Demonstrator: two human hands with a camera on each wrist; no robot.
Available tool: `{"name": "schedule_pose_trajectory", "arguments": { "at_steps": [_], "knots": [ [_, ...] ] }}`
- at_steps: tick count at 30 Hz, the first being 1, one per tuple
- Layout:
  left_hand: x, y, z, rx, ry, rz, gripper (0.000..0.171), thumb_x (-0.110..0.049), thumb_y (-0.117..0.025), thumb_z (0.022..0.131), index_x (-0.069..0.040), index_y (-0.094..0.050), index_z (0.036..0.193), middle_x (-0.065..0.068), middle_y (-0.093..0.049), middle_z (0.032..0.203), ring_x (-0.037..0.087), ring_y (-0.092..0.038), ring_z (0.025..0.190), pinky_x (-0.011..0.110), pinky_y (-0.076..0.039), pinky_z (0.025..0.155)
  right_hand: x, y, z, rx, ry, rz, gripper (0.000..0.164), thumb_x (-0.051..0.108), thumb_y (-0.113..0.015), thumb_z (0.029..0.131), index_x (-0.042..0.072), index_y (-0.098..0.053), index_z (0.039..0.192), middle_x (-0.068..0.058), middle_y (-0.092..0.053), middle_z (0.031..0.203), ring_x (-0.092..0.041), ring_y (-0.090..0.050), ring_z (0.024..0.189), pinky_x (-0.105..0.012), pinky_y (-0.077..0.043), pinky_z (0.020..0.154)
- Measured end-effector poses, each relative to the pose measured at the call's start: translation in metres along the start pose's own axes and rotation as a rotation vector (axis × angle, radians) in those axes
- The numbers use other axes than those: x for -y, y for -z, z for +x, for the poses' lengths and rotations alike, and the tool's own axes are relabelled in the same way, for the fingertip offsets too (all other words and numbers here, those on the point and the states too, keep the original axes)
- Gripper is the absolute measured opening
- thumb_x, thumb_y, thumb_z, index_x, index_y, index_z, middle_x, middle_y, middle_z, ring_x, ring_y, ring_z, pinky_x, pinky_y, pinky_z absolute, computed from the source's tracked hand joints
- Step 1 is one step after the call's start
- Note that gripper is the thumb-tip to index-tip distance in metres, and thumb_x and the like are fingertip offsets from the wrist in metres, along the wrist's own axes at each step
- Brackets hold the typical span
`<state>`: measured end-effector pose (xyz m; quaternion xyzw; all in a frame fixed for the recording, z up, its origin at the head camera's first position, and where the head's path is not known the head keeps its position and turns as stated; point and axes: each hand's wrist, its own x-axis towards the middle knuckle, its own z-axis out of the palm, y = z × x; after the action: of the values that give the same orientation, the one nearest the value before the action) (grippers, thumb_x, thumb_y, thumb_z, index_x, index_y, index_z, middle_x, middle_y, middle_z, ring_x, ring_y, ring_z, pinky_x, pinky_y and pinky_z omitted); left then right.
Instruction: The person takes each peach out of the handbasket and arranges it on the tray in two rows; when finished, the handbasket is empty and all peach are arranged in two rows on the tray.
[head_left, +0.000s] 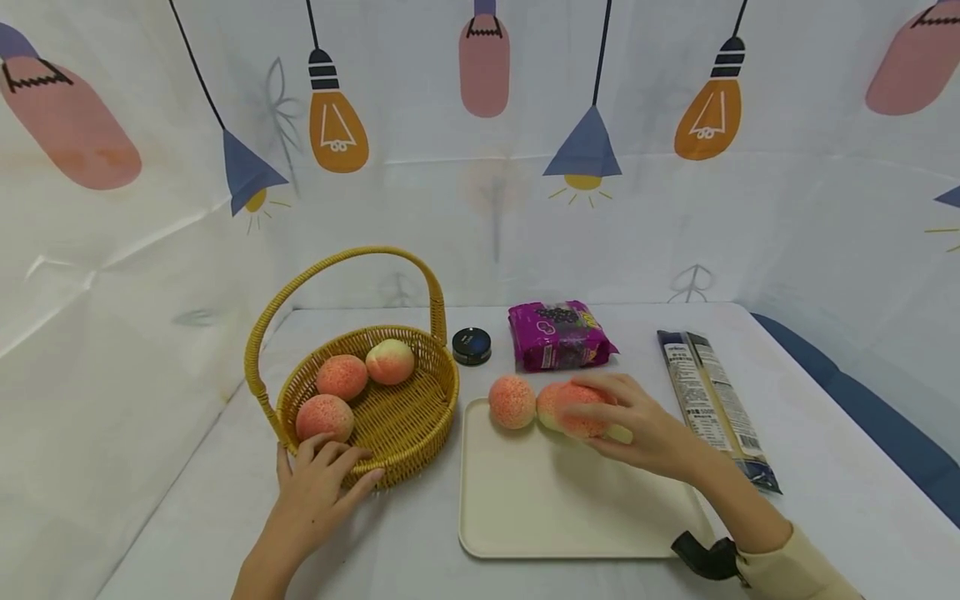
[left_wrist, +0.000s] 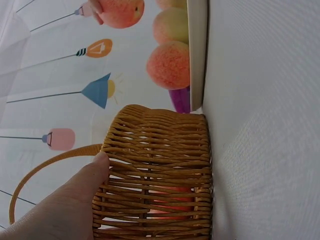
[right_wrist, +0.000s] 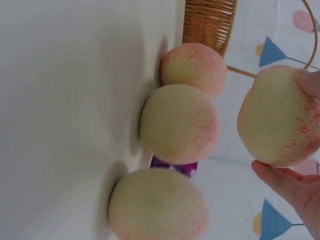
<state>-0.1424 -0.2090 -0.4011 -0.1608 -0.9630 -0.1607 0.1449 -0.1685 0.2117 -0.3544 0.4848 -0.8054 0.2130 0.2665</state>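
My left hand (head_left: 318, 492) grips the near rim of a woven basket (head_left: 408, 462), thumb outside and fingers over the edge. Inside the basket lie three peaches, among them a pale one (head_left: 390, 362) and a redder one (head_left: 342, 377). My right hand (head_left: 645, 425) holds a peach (right_wrist: 277, 117) between thumb and fingers, raised above the cream tray (head_left: 570, 517). Along the tray's far side sit three more peaches: a left one (right_wrist: 194, 69), a middle one (right_wrist: 180, 123) and a right one (right_wrist: 159, 206). In the head view, the held peach and hand partly cover two of them.
Behind the tray lie a purple snack package (head_left: 558, 337) and a round black container (head_left: 472, 345). A long flat packet (head_left: 716, 404) rests to the tray's right. The basket's tall handle (head_left: 360, 252) arches above it. A printed white curtain (head_left: 487, 225) hangs behind the table.
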Motion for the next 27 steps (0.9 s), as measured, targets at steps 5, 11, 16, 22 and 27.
{"name": "schedule_pose_trajectory", "arguments": {
  "at_steps": [5,11,16,22,27],
  "knots": [
    [0.000,0.000,0.000,-0.008,-0.004,-0.001,0.039,-0.052,-0.053,0.087,-0.019,-0.067,0.103,0.002,-0.059,0.100,0.032,-0.036,0.114,0.072,0.002,0.095,0.002,0.007,-0.015,-0.015,-0.011,-0.003,0.030,0.034,-0.051,0.092,0.016,-0.065,0.113,-0.017,-0.050,0.125,-0.027,-0.045,0.110,-0.017,-0.034,0.091],
    [0.000,0.001,0.000,-0.014,-0.014,-0.006,0.038,-0.051,-0.055,0.086,-0.019,-0.067,0.103,0.001,-0.059,0.099,0.032,-0.037,0.113,0.072,0.000,0.094,0.005,0.012,-0.039,0.034,-0.112,-0.011,0.034,0.039,-0.051,0.091,0.019,-0.064,0.115,-0.014,-0.048,0.128,-0.021,-0.044,0.108,-0.017,-0.039,0.085],
    [0.000,0.002,0.001,-0.005,-0.006,-0.001,0.039,-0.051,-0.054,0.086,-0.018,-0.067,0.104,0.002,-0.058,0.099,0.033,-0.037,0.113,0.072,0.000,0.094,0.008,0.013,-0.056,0.089,-0.238,-0.029,0.038,0.045,-0.051,0.089,0.023,-0.062,0.117,-0.008,-0.047,0.131,-0.017,-0.044,0.107,-0.020,-0.043,0.081],
    [0.000,0.001,0.000,0.002,-0.006,0.006,0.040,-0.052,-0.054,0.087,-0.018,-0.067,0.104,0.002,-0.058,0.098,0.033,-0.036,0.113,0.072,0.001,0.094,0.010,0.011,-0.072,0.104,-0.285,-0.071,0.040,0.037,-0.069,0.081,0.025,-0.061,0.118,-0.008,-0.047,0.130,-0.015,-0.046,0.108,-0.021,-0.045,0.082],
    [0.000,0.000,0.001,-0.002,-0.013,0.013,0.039,-0.052,-0.054,0.086,-0.019,-0.067,0.102,0.001,-0.058,0.098,0.033,-0.036,0.113,0.072,-0.002,0.094,0.013,0.011,-0.084,0.110,-0.313,-0.095,0.052,0.022,-0.079,0.069,0.026,-0.061,0.118,-0.007,-0.047,0.130,-0.015,-0.044,0.112,-0.022,-0.044,0.086]
  ]
}}
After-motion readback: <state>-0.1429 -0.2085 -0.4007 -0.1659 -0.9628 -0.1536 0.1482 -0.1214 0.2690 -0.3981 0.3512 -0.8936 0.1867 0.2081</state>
